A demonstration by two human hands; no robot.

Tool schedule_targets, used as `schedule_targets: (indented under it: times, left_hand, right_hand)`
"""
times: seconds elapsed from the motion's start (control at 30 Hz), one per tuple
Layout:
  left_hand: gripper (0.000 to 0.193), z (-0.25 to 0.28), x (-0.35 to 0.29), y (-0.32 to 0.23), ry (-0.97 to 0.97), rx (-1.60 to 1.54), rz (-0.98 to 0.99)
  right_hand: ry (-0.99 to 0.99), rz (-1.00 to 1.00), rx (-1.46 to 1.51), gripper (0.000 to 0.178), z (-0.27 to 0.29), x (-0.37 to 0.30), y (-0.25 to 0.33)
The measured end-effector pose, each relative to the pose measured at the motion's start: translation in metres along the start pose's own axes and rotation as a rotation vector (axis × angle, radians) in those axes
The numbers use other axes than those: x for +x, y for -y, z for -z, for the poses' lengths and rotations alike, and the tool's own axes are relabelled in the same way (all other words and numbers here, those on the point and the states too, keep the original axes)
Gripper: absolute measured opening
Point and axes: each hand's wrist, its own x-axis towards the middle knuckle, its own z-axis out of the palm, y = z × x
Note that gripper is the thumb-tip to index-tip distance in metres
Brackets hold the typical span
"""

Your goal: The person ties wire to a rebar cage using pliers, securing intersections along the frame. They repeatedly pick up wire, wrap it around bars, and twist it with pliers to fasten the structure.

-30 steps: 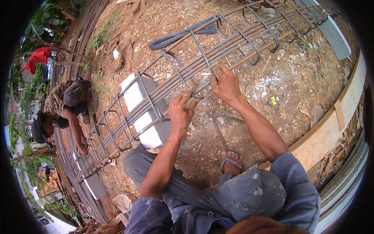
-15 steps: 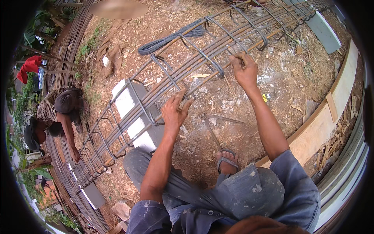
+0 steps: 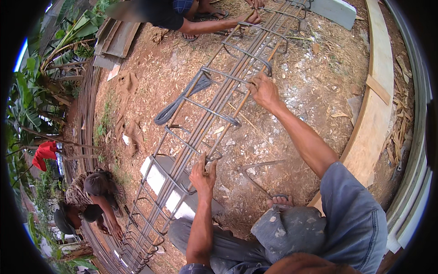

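Observation:
A long cage of steel reinforcing bars [image 3: 194, 139] with bent stirrups runs diagonally in front of me, from lower left to upper right. My left hand [image 3: 203, 178] is closed, its finger and thumb at the near corner of one stirrup [image 3: 187, 139]. Farther along the same side, my right hand [image 3: 265, 93] pinches the near end of another stirrup [image 3: 223, 74]. One stirrup [image 3: 207, 110] stands between my hands, untouched. White-faced block supports [image 3: 157, 176] hold up the cage left of my left hand. A bundle of dark wire [image 3: 175, 107] lies beyond the bars.
An opened, pincer-like tool [image 3: 252, 177] lies on the ground near my foot. Another person's hand [image 3: 251, 18] grips the cage's far end; a crouching person [image 3: 93, 196] reaches to its left end. A wooden board [image 3: 365, 132] curves along the right, and a block [image 3: 331, 13] sits at top right.
The view has turned, so the cage looks steeper and a person at its far end comes into sight. Both my hands stay at the same stirrups.

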Motion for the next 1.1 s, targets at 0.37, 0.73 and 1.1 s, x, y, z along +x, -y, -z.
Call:
schedule_targets:
  times: [0.37,0.73,1.1]
  left_hand:
    - [0.045,-0.002,0.004,0.0,-0.038,0.0,-0.071]
    - [0.045,-0.007,0.0,0.003,-0.095,0.035,-0.151]
    - [0.045,-0.006,0.006,-0.006,-0.042,0.004,-0.07]
  right_hand:
    - [-0.221,-0.126,-0.054,0.032,0.035,0.065,-0.058]
    - [-0.455,-0.039,0.177,0.034,0.059,0.105,-0.105]
    - [-0.633,-0.285,-0.059,0.026,0.073,0.185,-0.165]
